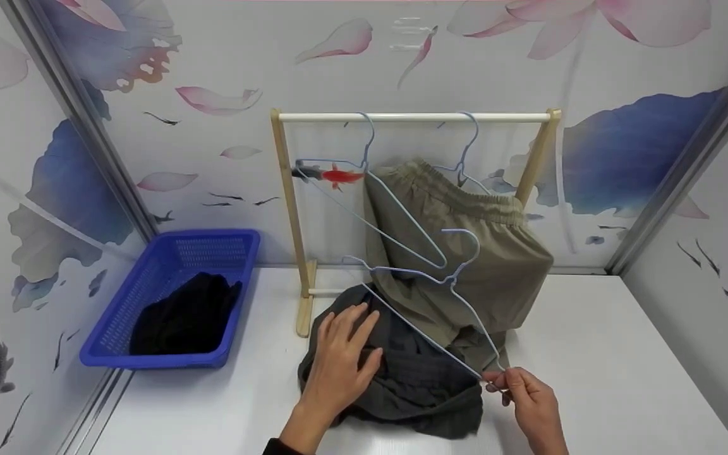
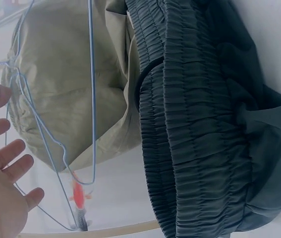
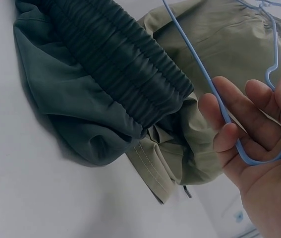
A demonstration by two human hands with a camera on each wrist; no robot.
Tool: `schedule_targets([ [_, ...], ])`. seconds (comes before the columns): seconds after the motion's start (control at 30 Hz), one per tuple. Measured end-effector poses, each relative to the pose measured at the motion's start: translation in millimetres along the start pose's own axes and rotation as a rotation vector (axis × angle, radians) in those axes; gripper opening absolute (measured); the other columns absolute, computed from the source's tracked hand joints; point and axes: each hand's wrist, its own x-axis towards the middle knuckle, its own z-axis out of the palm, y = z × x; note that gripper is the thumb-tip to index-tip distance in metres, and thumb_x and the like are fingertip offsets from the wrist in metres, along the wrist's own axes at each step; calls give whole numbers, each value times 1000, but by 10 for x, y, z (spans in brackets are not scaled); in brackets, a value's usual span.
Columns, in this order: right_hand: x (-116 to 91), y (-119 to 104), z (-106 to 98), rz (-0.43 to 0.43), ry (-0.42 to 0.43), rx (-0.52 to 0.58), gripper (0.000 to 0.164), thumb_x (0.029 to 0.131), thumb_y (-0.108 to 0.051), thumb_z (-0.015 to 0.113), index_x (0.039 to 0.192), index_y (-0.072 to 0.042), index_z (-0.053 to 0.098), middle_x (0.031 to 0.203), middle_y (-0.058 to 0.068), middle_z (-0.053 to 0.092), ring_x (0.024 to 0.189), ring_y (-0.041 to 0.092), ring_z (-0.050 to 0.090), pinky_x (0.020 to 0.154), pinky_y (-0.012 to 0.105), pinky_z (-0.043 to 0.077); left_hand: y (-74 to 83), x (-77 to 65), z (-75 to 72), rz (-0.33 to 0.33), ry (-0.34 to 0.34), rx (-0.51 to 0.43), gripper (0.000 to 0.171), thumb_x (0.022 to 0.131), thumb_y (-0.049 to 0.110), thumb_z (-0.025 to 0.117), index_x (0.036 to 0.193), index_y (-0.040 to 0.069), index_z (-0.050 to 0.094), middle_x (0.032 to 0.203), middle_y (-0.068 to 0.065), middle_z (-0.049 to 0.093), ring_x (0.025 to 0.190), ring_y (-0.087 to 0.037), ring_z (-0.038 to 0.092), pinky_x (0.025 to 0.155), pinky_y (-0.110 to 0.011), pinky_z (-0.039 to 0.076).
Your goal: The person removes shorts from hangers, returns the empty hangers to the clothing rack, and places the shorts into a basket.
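Note:
My right hand holds one corner of a light blue wire hanger, which is tilted over a pair of dark elastic-waist pants. In the right wrist view, the fingers curl round the hanger's bent end. Over the left part of the dark pants is my left hand, its fingers spread; whether it touches the cloth is hard to tell. The left wrist view has the gathered waistband beside this hand, which grips nothing. The pants lie bunched on the white table.
Khaki pants hang by a hanger from the rack's white rail. Another blue hanger, bare, hangs to their left. A blue basket with black cloth stands on the left. Patterned walls enclose the table.

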Motion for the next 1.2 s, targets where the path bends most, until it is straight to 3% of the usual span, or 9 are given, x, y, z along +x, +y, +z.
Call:
schedule_targets([
  [0.23, 49, 7, -9, 56, 30, -22, 44, 105, -27, 41, 79, 2, 61, 92, 10, 74, 74, 14, 67, 58, 26, 49, -22, -38, 6, -16, -34, 11, 49, 99, 39, 53, 141, 15, 51, 146, -8, 44, 133, -27, 42, 107, -56, 29],
  [0.9, 264, -121, -126, -28, 63, -103, 42, 105, -24, 43, 77, 1, 62, 92, 8, 75, 68, 10, 64, 57, 25, 48, -73, -106, 56, 13, -110, 35, 48, 99, 39, 52, 140, 13, 52, 142, -9, 47, 129, -25, 46, 101, -55, 35],
  [1.2, 385, -215, -163, -56, 69, -115, 37, 104, -16, 44, 78, 3, 62, 94, 15, 74, 66, 5, 62, 56, 25, 48, -91, -99, 48, 2, -171, 55, 48, 101, 43, 47, 140, 16, 52, 142, -8, 48, 129, -24, 46, 103, -55, 35],
])
